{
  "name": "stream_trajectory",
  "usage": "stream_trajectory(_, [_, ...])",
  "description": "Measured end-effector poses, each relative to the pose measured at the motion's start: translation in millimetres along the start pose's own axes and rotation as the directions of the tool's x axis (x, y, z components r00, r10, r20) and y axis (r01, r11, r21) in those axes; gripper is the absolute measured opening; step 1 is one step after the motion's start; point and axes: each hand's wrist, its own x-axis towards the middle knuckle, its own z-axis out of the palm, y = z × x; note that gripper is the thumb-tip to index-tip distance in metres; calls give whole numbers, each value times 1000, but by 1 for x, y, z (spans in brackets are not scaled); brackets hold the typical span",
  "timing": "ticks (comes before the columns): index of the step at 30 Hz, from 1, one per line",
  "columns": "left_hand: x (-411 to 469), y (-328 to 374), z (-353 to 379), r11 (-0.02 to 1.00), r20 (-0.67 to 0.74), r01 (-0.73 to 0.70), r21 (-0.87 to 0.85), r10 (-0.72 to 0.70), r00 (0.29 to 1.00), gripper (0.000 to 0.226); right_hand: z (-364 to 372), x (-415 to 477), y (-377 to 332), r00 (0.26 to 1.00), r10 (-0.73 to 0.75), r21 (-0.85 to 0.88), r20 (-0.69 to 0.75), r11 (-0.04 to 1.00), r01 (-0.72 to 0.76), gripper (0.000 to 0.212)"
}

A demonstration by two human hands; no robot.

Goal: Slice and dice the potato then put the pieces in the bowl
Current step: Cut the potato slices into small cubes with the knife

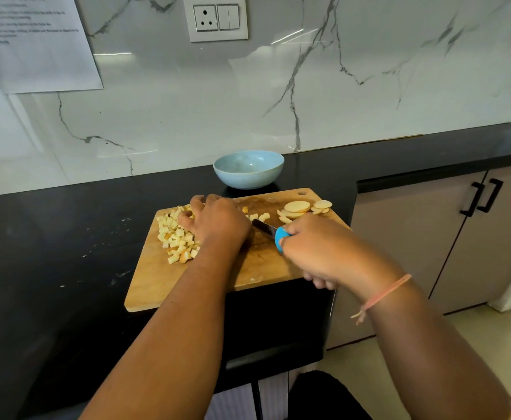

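Your diced potato (177, 237) lies heaped on the 9 o'clock side of the cutting board (157, 286), with a few loose cubes (262, 216) near the board's middle. The uncut potato slices (298, 206) are stacked at the 2 o'clock corner, some overlapping. Your left hand (218, 221) sits over the 3 o'clock edge of the heap, fingers spread and bent, their tips resting on the cubes. Your right hand (315, 253) has its fingers curled tight round the blue handle of the knife (266, 228); the dark blade points toward 10 o'clock and runs in behind your left hand, low over the wood. A pink thread band (381, 295) circles your right wrist. The pale blue bowl (248, 169) stands on the black counter (66, 237) at 12 o'clock, just beyond the board's far edge; no potato shows inside it.
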Motion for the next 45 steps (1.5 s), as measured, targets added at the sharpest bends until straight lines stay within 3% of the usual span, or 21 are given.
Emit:
stream_trajectory(5, [-1,2,-1,991,-30,-102,-89,100,995,29,-11,7,22,984,-43,123,-174,990,65,30])
stream_trajectory(9, [-5,8,3,942,-42,-298,-155,295,955,24,-10,18,34,974,-11,185,-227,981,54,40])
stream_trajectory(13, [-10,14,7,891,68,-453,-34,454,888,26,-2,24,40,967,7,239,-254,970,55,42])
stream_trajectory(18, [-5,9,5,960,-12,-239,146,243,970,20,4,30,43,956,0,281,-293,956,86,44])
stream_trajectory(21, [-3,5,2,974,-51,-206,95,212,976,24,4,31,44,947,-3,301,-321,948,106,44])
stream_trajectory(25, [-9,15,3,906,-52,-424,-16,423,905,27,1,29,47,935,-3,327,-355,936,127,42])
stream_trajectory(29, [-14,26,13,787,48,-615,44,613,788,27,-1,28,47,927,-15,294,-376,946,134,43])
stream_trajectory(38, [-8,18,6,837,85,-546,42,542,836,25,3,27,43,922,-46,292,-385,941,169,42])
stream_trajectory(42, [-4,12,-1,896,-39,-440,69,443,896,28,5,24,40,931,-72,246,-359,954,169,43])
stream_trajectory(45, [-4,10,-2,932,-6,-354,77,356,935,24,7,22,38,945,-91,197,-314,968,159,44])
